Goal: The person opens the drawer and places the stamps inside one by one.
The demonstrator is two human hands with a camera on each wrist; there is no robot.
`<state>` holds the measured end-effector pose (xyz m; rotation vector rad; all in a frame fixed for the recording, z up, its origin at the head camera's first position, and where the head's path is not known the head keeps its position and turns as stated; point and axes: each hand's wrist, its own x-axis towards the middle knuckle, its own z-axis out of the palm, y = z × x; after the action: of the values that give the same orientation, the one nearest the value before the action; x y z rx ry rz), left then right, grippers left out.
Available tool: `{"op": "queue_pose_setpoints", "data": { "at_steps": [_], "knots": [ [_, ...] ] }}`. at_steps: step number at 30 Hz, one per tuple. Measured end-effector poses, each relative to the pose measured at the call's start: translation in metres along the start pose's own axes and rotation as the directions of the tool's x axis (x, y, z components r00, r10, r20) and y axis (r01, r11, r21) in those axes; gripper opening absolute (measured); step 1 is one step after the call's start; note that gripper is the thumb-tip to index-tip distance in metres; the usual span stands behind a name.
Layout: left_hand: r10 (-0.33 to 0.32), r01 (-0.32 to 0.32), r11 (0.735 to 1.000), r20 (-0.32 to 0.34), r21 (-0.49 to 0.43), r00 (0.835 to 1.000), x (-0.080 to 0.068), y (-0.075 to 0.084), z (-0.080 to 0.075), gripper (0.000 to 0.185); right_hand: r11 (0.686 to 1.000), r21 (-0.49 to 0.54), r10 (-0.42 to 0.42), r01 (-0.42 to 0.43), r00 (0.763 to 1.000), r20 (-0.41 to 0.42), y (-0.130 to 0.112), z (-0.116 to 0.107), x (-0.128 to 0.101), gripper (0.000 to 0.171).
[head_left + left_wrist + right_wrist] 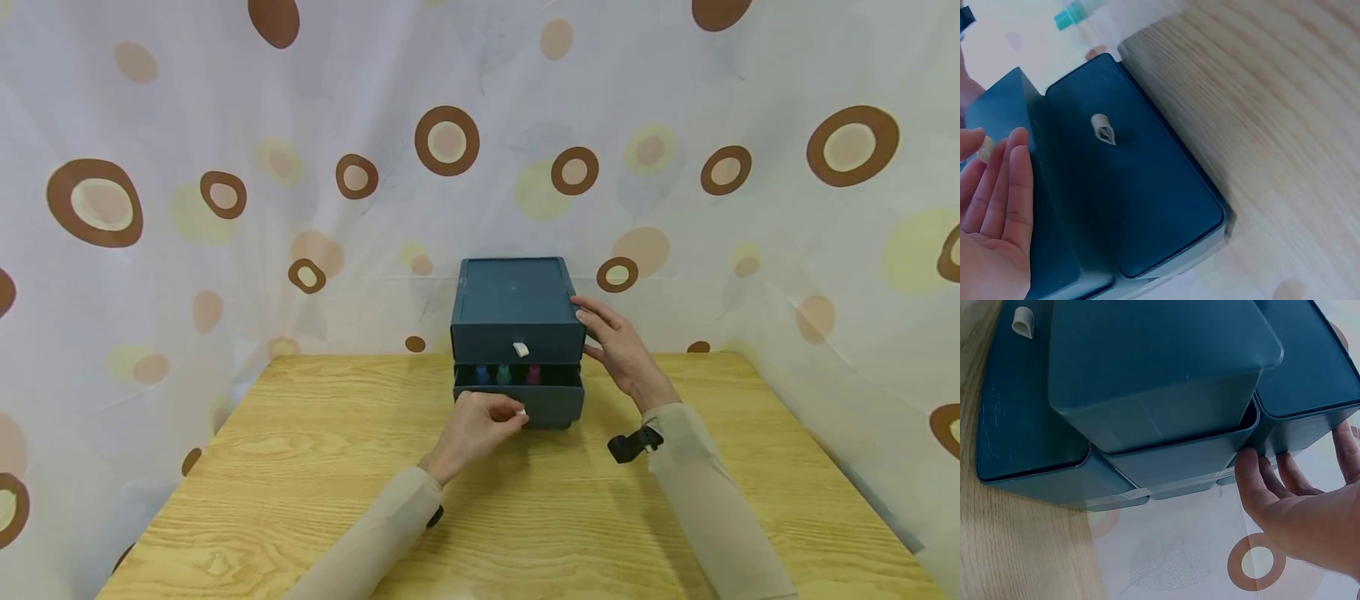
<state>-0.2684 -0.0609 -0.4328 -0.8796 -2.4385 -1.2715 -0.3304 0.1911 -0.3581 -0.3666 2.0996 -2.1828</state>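
Best take the seemingly light, stiff blue plastic middle drawer (557,405), jutting from the boxy blue cabinet (513,292) on the wood-grain desk (300,467), by its white tab (985,150), pinched in left fingers (498,402), with right fingers (598,311) spread against the cabinet.

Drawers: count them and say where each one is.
3: the top drawer, shut; the middle drawer, pulled out, its tab pinched by the left hand; the bottom drawer, shut, nearest the table. None seems hidden.

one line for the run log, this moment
left hand: pinches tab | right hand: touches cabinet side | middle drawer: open, coloured items inside
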Motion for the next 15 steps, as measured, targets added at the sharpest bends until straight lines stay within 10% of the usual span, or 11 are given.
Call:
{"op": "queue_pose_setpoints", "data": {
  "at_steps": [15],
  "knots": [
    [0.01, -0.011, 0.999, -0.044, -0.035, 0.999, 0.017, -0.017, 0.005, 0.015, 1.0, -0.004, -0.009, 0.009, 1.0, 0.006, 0.0, -0.001, -0.001, 0.055]
  ]
}}
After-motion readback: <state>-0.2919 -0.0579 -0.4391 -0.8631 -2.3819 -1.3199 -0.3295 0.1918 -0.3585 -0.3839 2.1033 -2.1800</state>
